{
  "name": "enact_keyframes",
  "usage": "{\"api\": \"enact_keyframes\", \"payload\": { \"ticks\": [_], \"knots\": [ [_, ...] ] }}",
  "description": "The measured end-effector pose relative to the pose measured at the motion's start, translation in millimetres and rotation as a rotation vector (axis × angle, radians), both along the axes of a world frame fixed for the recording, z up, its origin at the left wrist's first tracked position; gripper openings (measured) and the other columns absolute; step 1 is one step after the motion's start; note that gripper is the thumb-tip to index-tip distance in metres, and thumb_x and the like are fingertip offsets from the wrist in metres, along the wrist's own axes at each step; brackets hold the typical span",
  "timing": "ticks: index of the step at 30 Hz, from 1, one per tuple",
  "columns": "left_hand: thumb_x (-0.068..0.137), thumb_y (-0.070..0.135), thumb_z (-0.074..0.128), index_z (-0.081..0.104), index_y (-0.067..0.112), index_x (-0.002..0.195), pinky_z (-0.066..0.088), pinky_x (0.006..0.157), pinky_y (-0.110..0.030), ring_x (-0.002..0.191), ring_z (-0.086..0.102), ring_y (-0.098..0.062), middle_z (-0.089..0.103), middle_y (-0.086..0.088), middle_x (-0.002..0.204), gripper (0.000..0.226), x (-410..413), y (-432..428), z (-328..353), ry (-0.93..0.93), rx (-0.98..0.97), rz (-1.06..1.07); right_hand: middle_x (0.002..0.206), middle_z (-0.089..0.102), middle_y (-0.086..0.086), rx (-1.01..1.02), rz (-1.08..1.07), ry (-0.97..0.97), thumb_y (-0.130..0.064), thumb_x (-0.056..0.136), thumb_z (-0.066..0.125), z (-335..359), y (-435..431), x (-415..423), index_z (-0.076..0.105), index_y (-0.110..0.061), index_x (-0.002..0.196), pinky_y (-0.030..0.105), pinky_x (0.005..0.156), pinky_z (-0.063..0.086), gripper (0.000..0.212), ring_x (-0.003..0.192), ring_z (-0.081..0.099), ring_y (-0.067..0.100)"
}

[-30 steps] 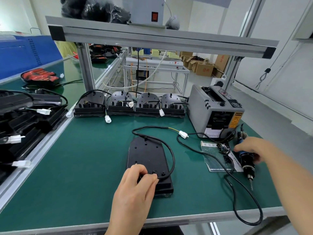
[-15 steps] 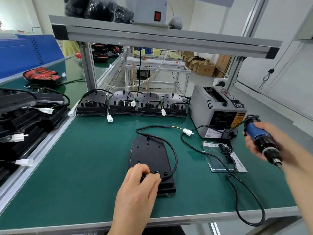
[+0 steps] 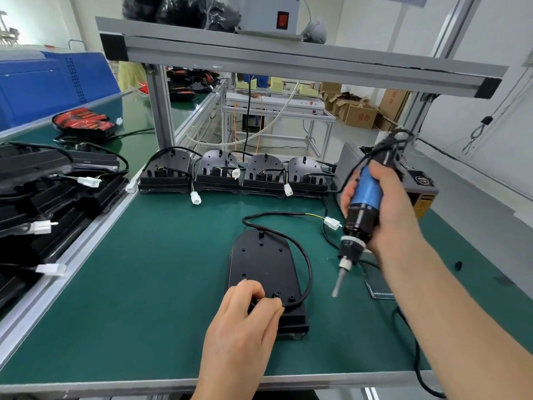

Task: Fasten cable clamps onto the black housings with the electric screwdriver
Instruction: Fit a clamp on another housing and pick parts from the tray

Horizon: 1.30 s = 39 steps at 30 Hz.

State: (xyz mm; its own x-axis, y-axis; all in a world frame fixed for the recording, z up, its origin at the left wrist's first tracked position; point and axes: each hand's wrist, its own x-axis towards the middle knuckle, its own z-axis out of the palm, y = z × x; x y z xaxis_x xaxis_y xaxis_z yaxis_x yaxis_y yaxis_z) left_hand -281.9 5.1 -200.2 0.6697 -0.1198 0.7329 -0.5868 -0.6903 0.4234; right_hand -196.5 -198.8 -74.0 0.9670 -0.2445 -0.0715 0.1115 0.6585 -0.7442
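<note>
Screwdriver hovering beside the housing
The right hand (image 3: 386,215) is gripping the electric screwdriver (image 3: 362,209), fingers wrapped round it, right of the black housing (image 3: 262,261) lying near the desk's (image 3: 144,269) front edge; left hand (image 3: 245,321) fingers are pinching its cable (image 3: 307,269).

Bench: a green mat (image 3: 150,284) with an aluminium edge fills most of my feed.
Overhead: a grey shelf (image 3: 288,62) on aluminium posts; on it I see black bags (image 3: 184,10) and a grey box (image 3: 265,13) with a red switch.
Left: a blue machine (image 3: 54,85), with a red-and-black pouch (image 3: 82,122) lying on the neighbouring bench.
Right: a grey machine (image 3: 346,157) (half hidden from me) stands on the mat, and a clear sleeve (image 3: 380,288) lies flat nearer me.
Back: a white rack (image 3: 277,105), with cardboard boxes (image 3: 360,115) on the floor to its right.
</note>
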Motion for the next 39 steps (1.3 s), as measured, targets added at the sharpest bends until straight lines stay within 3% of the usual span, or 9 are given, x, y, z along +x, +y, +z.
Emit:
{"api": "enact_keyframes", "payload": {
  "ticks": [6,9,20,24,31,39],
  "knots": [
    [0.086,0.027,0.057,0.063,0.019,0.078,0.045,0.043,-0.031,0.077,0.044,-0.009,0.044,0.010,0.091,0.012,1.2,-0.2,0.6,-0.013,-0.005,-0.002,0.065,0.057,0.004,0.017,0.046,-0.071,-0.027,0.084,0.066,-5.1,43.2,18.1,0.052,-0.012,0.091,0.025,0.051,0.051,0.022,0.049,0.053,0.014],
    [0.085,0.029,0.055,0.058,0.023,0.082,0.045,0.042,-0.031,0.077,0.045,-0.010,0.044,0.010,0.092,0.007,1.3,-0.1,1.0,-0.008,0.001,0.000,0.064,0.055,0.002,-0.058,0.049,-0.151,-0.031,0.079,0.070,-10.7,55.0,16.0,0.052,-0.014,0.089,0.023,0.049,0.048,0.026,0.048,0.050,0.013],
    [0.082,0.017,0.070,0.067,0.015,0.080,0.045,0.042,-0.032,0.076,0.046,-0.012,0.048,0.007,0.090,0.005,-0.8,-0.8,2.5,0.040,0.007,0.016,0.065,0.054,0.004,-0.182,0.111,-0.312,-0.034,0.074,0.068,-2.4,63.6,-1.1,0.050,-0.014,0.089,0.024,0.047,0.045,0.031,0.046,0.048,0.015],
    [0.078,0.019,0.068,0.067,0.014,0.079,0.045,0.042,-0.032,0.077,0.045,-0.011,0.048,0.006,0.090,0.005,-1.9,-0.9,4.4,0.043,0.010,0.011,0.065,0.054,0.004,-0.211,0.128,-0.338,-0.037,0.069,0.070,-1.8,66.8,-4.3,0.051,-0.013,0.091,0.025,0.046,0.044,0.038,0.045,0.048,0.015],
    [0.079,0.019,0.067,0.068,0.013,0.079,0.045,0.042,-0.032,0.076,0.046,-0.012,0.048,0.006,0.089,0.006,-0.8,-1.4,4.4,0.038,0.001,0.016,0.064,0.054,0.005,-0.277,0.148,-0.418,-0.036,0.073,0.066,-2.1,69.5,-6.3,0.053,-0.013,0.087,0.025,0.048,0.044,0.030,0.044,0.049,0.016],
    [0.078,0.012,0.075,0.066,0.013,0.077,0.044,0.043,-0.032,0.076,0.046,-0.012,0.047,0.006,0.090,0.009,-0.1,-1.9,3.3,0.040,0.011,0.016,0.060,0.055,0.005,-0.372,0.187,-0.471,-0.035,0.075,0.063,1.9,78.0,-7.2,0.049,-0.009,0.101,0.026,0.046,0.043,0.039,0.042,0.050,0.018]
  ]
}}
